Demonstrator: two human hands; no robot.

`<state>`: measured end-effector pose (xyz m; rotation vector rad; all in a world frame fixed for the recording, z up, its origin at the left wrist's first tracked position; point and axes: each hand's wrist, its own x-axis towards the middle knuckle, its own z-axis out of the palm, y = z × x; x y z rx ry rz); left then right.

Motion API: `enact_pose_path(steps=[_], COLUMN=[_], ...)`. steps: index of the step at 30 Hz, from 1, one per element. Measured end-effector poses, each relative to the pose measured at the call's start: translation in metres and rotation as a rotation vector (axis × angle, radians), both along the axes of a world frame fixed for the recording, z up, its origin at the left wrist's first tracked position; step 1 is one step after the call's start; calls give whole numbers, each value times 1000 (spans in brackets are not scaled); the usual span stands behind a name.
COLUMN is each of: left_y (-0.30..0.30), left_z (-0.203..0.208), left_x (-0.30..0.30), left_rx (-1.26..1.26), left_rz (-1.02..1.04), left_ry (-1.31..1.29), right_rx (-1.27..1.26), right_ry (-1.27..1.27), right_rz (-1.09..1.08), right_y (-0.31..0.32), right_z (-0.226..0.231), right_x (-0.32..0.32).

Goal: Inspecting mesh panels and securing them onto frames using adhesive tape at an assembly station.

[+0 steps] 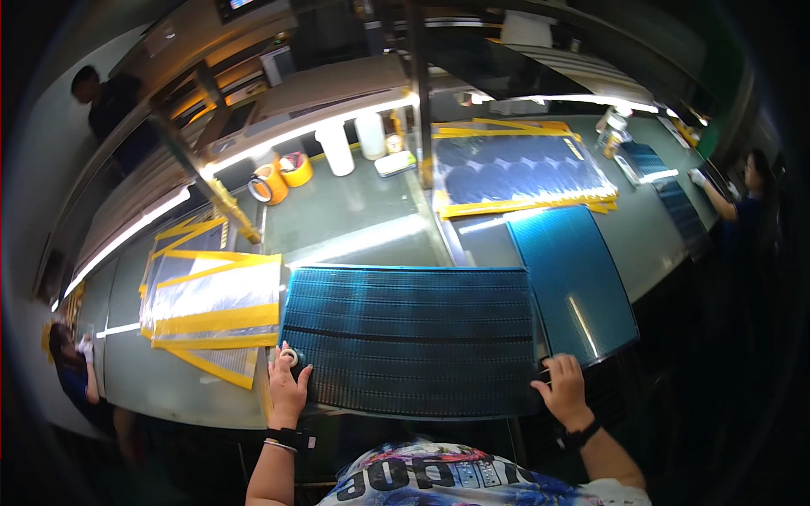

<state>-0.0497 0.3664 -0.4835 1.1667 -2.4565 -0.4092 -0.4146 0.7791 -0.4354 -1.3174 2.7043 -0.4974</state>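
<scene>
A large dark-blue sheet [409, 337] with rows of fine horizontal lines lies flat on the table in front of me. At its near left corner is my left hand [288, 388], with a small white tape roll [290, 357] held at its fingers and the thumb apart, touching the sheet's edge. My right hand [565, 392] is curled beside the sheet's right edge, thumb and fingers closed around something thin that I cannot make out. A second, plainer blue sheet [578, 282] lies beyond the right hand, beside the first.
Yellow-edged clear sheets [215, 299] are stacked at left, and more yellow-edged sheets [523, 169] lie at the back right. Orange tape rolls [268, 184] and white bottles [336, 150] stand under the shelf light. A metal post [419, 93] rises behind. Other people work at both sides.
</scene>
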Motion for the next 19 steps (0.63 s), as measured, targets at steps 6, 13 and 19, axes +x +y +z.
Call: enact_pose_path(steps=[6,13,19], left_y=[38,90,81], left_z=[15,47,29], left_x=[29,66,52], left_rx=[-32,513,1291], left_rz=[123,409,476], left_ry=[130,320,1408], right_rx=[-512,-522,-496], right_ry=[-1250,-1937,-1727], right_rz=[-493,-347,-61], right_y=[10,-18,-31], right_z=[-33,10,56], right_x=[28,6,17])
